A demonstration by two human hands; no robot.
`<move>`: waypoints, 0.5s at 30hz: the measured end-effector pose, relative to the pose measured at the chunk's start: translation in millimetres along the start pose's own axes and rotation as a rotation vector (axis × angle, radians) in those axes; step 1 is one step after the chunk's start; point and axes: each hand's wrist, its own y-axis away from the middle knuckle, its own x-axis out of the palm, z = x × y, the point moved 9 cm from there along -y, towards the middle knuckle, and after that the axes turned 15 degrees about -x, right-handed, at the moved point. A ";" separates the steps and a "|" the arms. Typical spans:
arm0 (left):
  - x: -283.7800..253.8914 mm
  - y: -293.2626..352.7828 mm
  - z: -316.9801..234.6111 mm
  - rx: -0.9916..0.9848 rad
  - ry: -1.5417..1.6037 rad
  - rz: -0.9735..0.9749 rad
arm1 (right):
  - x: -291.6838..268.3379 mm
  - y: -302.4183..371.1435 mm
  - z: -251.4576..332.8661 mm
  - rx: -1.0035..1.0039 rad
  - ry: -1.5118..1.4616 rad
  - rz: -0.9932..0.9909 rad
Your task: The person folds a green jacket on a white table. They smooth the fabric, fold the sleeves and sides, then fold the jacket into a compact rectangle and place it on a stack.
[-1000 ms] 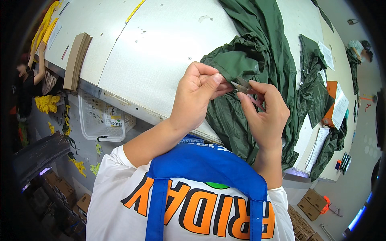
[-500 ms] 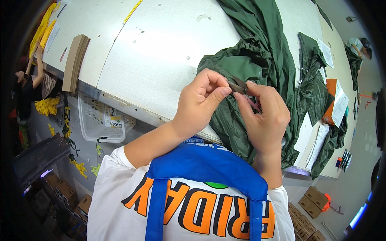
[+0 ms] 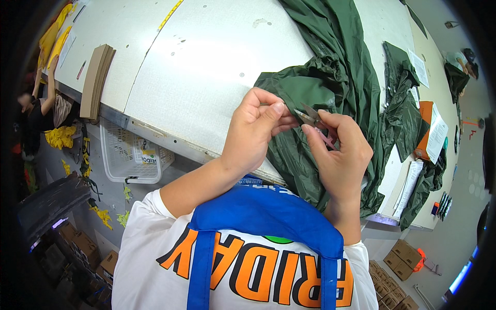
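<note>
My right hand (image 3: 342, 150) grips a small pair of scissors (image 3: 313, 117) with pink handles, their metal blades spread apart and pointing toward my left hand. Just left of the blade tips, my left hand (image 3: 250, 126) pinches thumb against forefinger; whatever is between them is too small to make out. Its other fingers reach toward the blades. Under both hands lies a dark green garment of thin, shiny fabric (image 3: 361, 67), with a gathered opening (image 3: 330, 64) just beyond the scissors. The fabric runs from the table's near edge to its far side.
A white table (image 3: 206, 77) spreads ahead, with folded brown cardboard (image 3: 98, 77) at its left edge. Below that edge stands a white plastic basket (image 3: 111, 150). Rightward lie more green garments (image 3: 400, 121), papers and an orange box (image 3: 424, 134). Other people work at far left and far right.
The scissor blades have moved slightly away from my left fingertips and now show more clearly. My left hand has shifted a little left, and its lower fingers have stretched out.
</note>
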 end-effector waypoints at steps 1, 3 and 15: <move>0.5 0.3 1.7 -0.007 0.001 0.012 | -0.5 -0.1 1.0 -0.012 0.015 -0.001; 1.7 0.8 3.3 -0.018 -0.001 0.024 | -1.4 -0.3 3.0 -0.036 0.045 -0.002; 14.9 19.9 -12.1 0.173 -0.683 -0.101 | -0.9 1.2 8.7 -0.009 0.119 0.054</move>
